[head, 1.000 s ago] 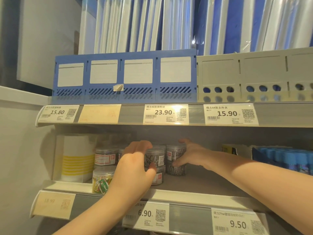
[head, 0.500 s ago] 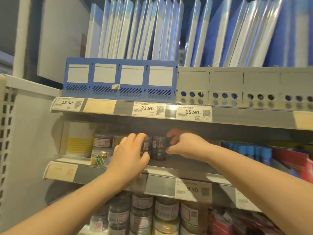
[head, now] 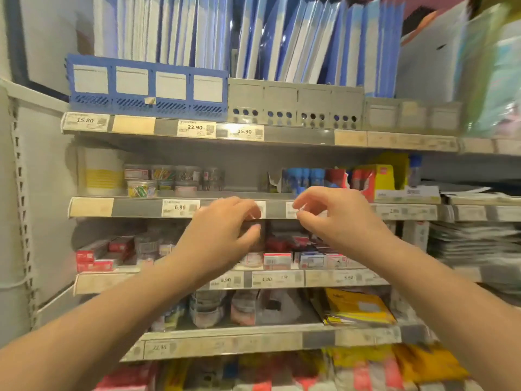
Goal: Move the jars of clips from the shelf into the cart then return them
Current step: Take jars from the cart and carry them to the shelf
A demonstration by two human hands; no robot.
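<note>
Two hands [head: 222, 232], about eight shelved jars [head: 187, 174]

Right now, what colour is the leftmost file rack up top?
The file rack is blue with white panels; head view.

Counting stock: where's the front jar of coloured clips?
Head view, left side: the jar of coloured clips stands on the shelf just right of the yellow-striped box.
</note>
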